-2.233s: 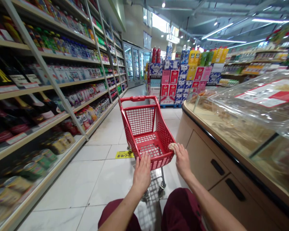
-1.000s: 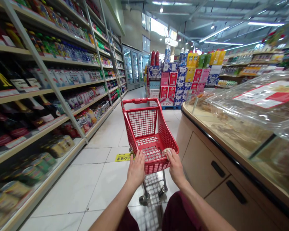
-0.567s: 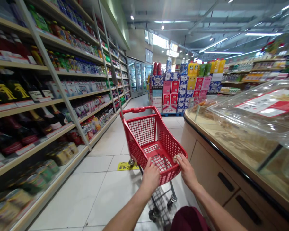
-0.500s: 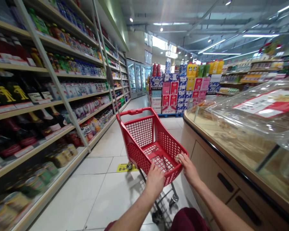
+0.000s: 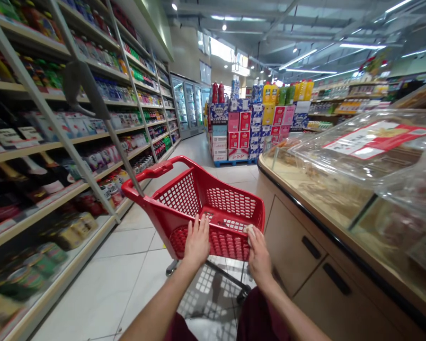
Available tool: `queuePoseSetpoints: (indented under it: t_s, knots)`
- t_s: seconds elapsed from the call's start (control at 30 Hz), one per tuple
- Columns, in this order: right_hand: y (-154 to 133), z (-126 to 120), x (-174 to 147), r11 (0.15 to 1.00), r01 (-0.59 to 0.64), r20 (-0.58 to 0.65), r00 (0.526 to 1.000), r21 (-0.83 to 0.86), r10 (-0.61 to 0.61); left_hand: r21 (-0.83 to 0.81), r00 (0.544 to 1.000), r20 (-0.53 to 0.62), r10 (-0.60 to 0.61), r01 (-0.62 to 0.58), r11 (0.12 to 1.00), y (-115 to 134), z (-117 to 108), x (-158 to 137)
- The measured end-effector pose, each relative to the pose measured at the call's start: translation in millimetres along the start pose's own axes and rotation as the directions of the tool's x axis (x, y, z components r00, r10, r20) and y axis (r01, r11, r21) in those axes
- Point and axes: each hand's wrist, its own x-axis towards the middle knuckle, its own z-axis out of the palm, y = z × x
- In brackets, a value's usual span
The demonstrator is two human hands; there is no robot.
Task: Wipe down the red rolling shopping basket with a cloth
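A red plastic shopping cart (image 5: 213,227) stands sideways in front of me, its handle end to the left and its latticed basket holding no goods. My left hand (image 5: 198,244) lies on the near side rim with fingers stretched out. At the right end of that rim, my right hand (image 5: 260,253) is closed around a small crumpled whitish cloth (image 5: 249,230), pressed against the basket's corner; whether it is fabric or tissue is unclear. A metal pole (image 5: 119,142) with a grey fitting rises from the cart's handle end.
Drink shelves (image 5: 74,113) line the left side. A wooden counter (image 5: 291,222) with clear plastic food boxes (image 5: 369,142) stands close on my right. Ahead are stacked drink cartons (image 5: 234,132) on a blue pallet and glass-door fridges (image 5: 188,104). White floor tiles (image 5: 128,265) lie below.
The cart has turned, its handle end swinging left and nearer, so its long side faces me. My left hand's fingers have straightened out along the rim. The right hand still holds the cloth.
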Motion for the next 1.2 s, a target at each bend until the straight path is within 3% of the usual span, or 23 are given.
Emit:
queuePoseSetpoints:
  t_s: [0.07,0.17,0.27,0.4,0.5,0.6,0.7,0.8,0.9,1.03,1.13,1.2]
  knots:
    - [11,-2,8,0.999,0.013,0.014,1.0,-0.039,-0.013,-0.002,1.0,-0.008,0.02,-0.02,1.0,-4,-2,-4]
    - [32,-5,20,0.995,-0.01,-0.008,1.0,-0.098,0.009,0.014,0.999,-0.03,-0.045,0.045,0.999,-17,-6,-6]
    - [22,6,27,0.995,-0.003,-0.04,0.999,-0.097,0.0,0.023,0.996,-0.022,-0.085,0.085,0.996,-22,-8,-7]
    - [-7,24,36,0.991,0.124,0.013,0.992,-0.058,-0.123,0.019,0.998,-0.018,-0.061,0.061,0.998,-20,-8,-10]
    - [6,19,43,0.987,0.151,0.058,0.987,-0.059,-0.147,0.026,0.999,-0.05,-0.02,0.021,0.999,-23,-7,-15]
    - [24,13,45,0.991,0.083,-0.021,0.996,-0.102,-0.086,0.016,0.998,-0.059,-0.022,0.023,1.0,-20,-6,-17]
    - [8,25,42,0.991,0.091,-0.056,0.994,-0.1,-0.097,-0.008,0.998,-0.051,0.036,-0.036,0.999,-2,-5,-17]
    - [-18,39,42,0.976,0.209,0.038,0.978,-0.066,-0.207,-0.021,0.99,-0.079,0.119,-0.121,0.992,11,-4,-16]
    - [-8,31,49,0.964,0.262,0.089,0.962,-0.053,-0.257,-0.004,0.991,-0.126,0.035,-0.036,0.999,1,-7,-16]
    - [32,8,55,0.988,0.121,-0.037,0.991,-0.1,-0.126,0.055,0.989,-0.12,-0.087,0.094,0.994,-24,-14,-16]
    - [20,19,50,0.991,0.093,-0.061,0.993,-0.097,-0.099,0.073,0.993,-0.094,-0.071,0.078,0.994,-26,-17,-15]
    - [-2,32,46,0.985,0.159,-0.003,0.987,-0.068,-0.159,0.076,0.994,-0.089,-0.062,0.069,0.995,-22,-18,-14]
